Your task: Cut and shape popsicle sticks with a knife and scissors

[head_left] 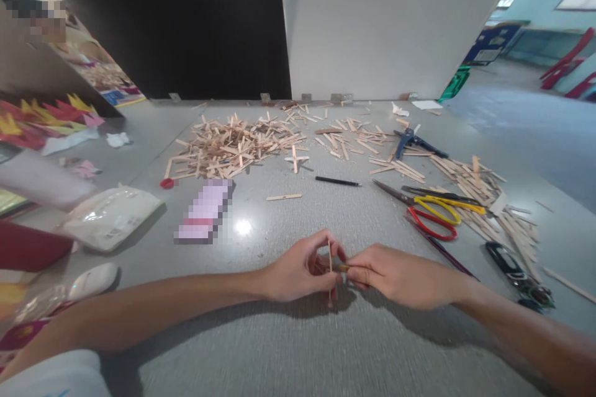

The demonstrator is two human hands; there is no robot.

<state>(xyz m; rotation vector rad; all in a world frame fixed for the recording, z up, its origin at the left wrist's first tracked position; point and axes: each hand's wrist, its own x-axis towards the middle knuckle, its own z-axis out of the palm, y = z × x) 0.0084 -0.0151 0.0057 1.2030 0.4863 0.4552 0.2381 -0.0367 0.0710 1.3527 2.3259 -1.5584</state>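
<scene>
Over the near middle of the grey table, my left hand [300, 268] is curled round a thin wooden craft stick [330, 255], seen nearly edge-on and upright. Close against it on the right, my right hand [403, 276] is closed in a pinch on a small yellowish-brown thing [343, 268] that points at the stick; its kind is too small to make out. Beyond the hands lie a single craft stick [284, 197], a black pen [338, 181] and a cross made of sticks [295, 160].
A heap of craft sticks [228, 146] spreads at the back, below a black-and-white upright panel [363, 25]. To the right are scissors [433, 211], blue-handled pliers [410, 139], more sticks [465, 183] and keys [535, 291]. Leftward sit a plastic bag [114, 217] and white mouse [94, 279].
</scene>
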